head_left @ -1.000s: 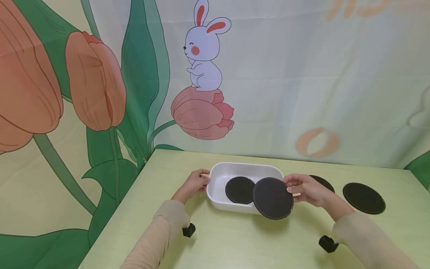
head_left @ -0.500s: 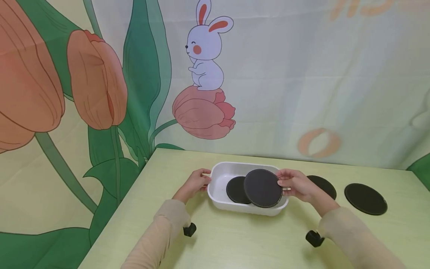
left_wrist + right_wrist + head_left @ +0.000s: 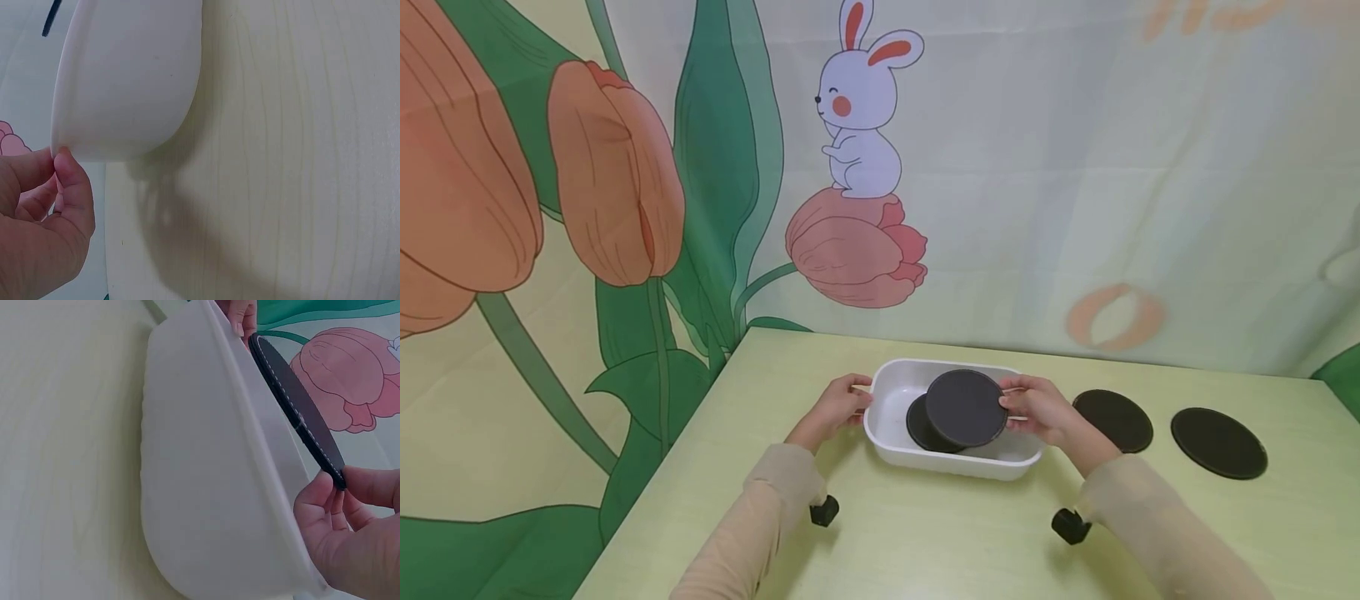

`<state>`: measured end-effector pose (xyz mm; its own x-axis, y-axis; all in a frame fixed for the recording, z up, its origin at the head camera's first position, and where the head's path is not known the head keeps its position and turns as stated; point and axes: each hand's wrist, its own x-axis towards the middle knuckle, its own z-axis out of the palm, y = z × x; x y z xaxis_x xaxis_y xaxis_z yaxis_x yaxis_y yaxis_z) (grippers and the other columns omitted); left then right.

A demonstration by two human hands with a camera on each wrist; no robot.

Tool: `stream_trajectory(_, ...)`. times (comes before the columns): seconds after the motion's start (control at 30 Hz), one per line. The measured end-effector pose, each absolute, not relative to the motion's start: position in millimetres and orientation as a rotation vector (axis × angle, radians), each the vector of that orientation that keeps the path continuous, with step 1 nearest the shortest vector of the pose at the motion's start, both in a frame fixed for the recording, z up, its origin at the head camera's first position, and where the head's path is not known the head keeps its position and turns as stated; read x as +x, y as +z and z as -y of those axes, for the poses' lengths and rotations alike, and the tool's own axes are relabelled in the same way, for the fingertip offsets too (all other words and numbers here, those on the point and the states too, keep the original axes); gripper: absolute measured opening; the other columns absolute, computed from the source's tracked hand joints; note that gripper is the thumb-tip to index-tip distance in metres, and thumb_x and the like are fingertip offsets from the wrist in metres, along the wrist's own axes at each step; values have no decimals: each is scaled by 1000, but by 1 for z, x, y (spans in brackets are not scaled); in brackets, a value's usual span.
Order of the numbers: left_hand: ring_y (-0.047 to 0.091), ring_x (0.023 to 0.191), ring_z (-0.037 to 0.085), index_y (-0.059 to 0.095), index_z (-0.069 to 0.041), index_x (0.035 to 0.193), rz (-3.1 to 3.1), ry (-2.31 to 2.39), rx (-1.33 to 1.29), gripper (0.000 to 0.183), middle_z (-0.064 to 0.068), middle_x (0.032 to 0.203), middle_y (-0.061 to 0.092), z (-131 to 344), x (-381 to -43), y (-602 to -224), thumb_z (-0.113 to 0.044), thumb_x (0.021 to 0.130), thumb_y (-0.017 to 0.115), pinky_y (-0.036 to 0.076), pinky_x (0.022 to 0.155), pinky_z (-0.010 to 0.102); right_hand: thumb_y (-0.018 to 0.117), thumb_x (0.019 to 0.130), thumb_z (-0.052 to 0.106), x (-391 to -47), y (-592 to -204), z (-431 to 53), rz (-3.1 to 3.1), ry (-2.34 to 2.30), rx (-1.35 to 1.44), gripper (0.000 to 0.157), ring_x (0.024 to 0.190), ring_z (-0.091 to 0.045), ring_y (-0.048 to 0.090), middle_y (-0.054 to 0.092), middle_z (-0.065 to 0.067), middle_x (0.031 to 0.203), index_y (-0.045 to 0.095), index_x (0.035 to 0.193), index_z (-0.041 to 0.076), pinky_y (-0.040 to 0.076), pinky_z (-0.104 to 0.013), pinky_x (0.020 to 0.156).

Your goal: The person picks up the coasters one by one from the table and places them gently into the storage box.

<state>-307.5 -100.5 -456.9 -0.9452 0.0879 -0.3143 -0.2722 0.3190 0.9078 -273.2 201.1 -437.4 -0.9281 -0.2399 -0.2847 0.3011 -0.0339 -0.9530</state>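
Observation:
My left hand point(image 3: 837, 407) pinches the left end of a white rectangular tub point(image 3: 951, 463) with rounded corners; in the left wrist view its thumb and fingers sit at the rim. A black round coaster point(image 3: 966, 407) with pale edge stitching is pinched at its right edge by my right hand point(image 3: 1037, 408). Tilted, this coaster point(image 3: 300, 403) hangs over the tub's opening in the right wrist view. Another black round coaster point(image 3: 917, 423) lies inside the tub, partly hidden under the held one.
To the right of the tub, two more black coasters lie on the pale wooden table point(image 3: 887, 542): a nearer coaster point(image 3: 1116, 419) and a farther coaster point(image 3: 1219, 442). Behind the table hangs a cloth backdrop point(image 3: 1000, 208) printed with tulips and a rabbit.
My right hand has carried the held coaster leftward, from the tub's front right corner to over its middle, covering more of the coaster inside. The left hand stays at the rim.

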Motion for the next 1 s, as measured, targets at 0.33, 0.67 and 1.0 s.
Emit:
stream_trajectory(0.33, 56, 78, 20, 48, -5, 119, -2279, 1675, -167, 33, 10, 95, 53, 100, -308, -457, -3, 87, 51, 45, 56, 21, 49, 82, -5, -278, -448, -183, -1896, -2048, 209, 19, 56, -8, 54, 54, 4, 64, 47, 100, 1, 45, -20, 50)
stream_trajectory(0.67, 56, 79, 20, 49, -6, 119, -2284, 1667, -179, 32, 10, 94, 55, 100, -307, -455, -4, 87, 52, 45, 56, 21, 47, 81, -7, -288, -462, -169, -1928, -2015, 290, 19, 50, -7, 50, 51, 5, 58, 43, 99, -1, 42, -19, 47)
stream_trajectory(1.0, 56, 79, 21, 48, -5, 119, -2284, 1664, -169, 32, 9, 92, 53, 101, -308, -456, -5, 87, 51, 46, 59, 23, 47, 81, -6, -292, -472, -163, -1940, -1989, 354, 23, 46, -7, 46, 46, 4, 55, 42, 103, -3, 42, -19, 45)
